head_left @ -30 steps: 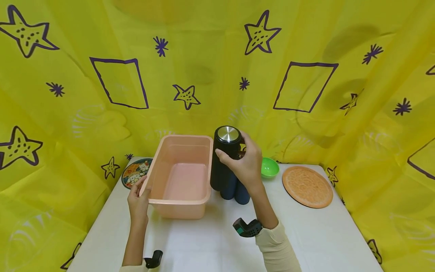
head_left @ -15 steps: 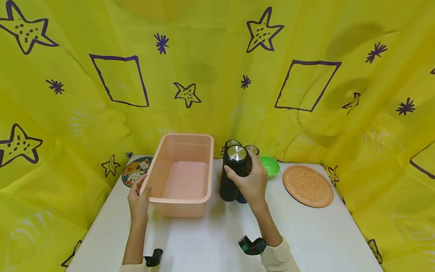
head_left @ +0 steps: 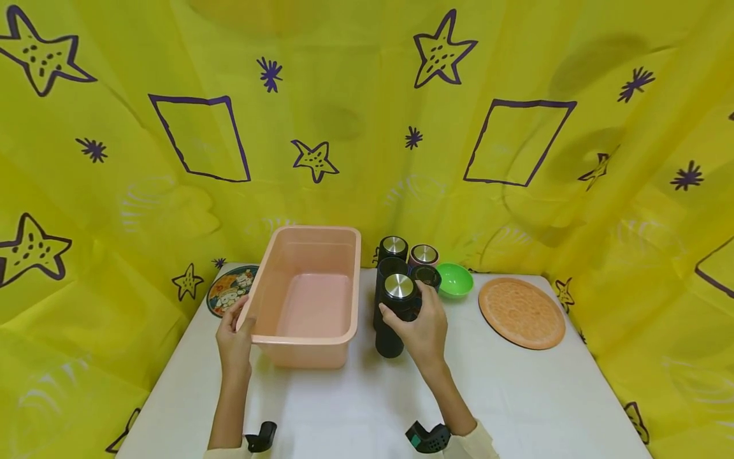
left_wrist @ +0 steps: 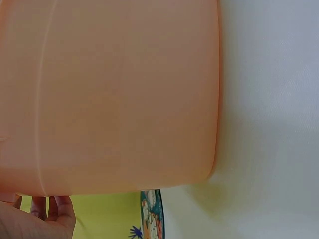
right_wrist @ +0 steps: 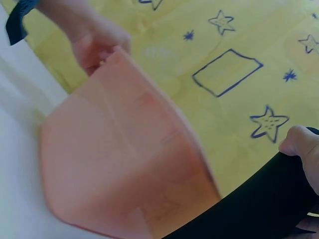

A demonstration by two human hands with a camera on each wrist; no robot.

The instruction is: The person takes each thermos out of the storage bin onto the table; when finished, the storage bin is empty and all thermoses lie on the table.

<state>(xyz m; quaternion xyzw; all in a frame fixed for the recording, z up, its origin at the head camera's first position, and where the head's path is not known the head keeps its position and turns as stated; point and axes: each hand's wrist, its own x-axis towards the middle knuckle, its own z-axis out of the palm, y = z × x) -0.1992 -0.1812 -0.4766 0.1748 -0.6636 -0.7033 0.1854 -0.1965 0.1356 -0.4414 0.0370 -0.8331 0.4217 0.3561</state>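
My left hand (head_left: 234,341) grips the near-left corner of a peach plastic tub (head_left: 301,352), its fingers on the rim. No object shows inside the tub. In the left wrist view the tub's wall (left_wrist: 124,99) fills most of the picture, my left fingers (left_wrist: 65,211) at its lower edge. Right of the tub, my right hand (head_left: 424,328) holds an upright black thermos flask (head_left: 390,341) with a silver-topped lid near its top. Whether its base touches the table cannot be told. The right wrist view shows my thumb (right_wrist: 299,142) against the dark flask (right_wrist: 254,199).
Behind the held flask stand several more dark bottles, two silver-topped (head_left: 395,246). A green bowl (head_left: 455,280) is beside them. An orange round mat (head_left: 522,312) lies at right, and a patterned round mat (head_left: 225,294) at left. A yellow curtain (head_left: 367,115) encloses the white table (head_left: 327,408).
My right hand has brought the black flask down and toward the table's near side. The bottles behind it have come into view. My left hand and the tub stay put.
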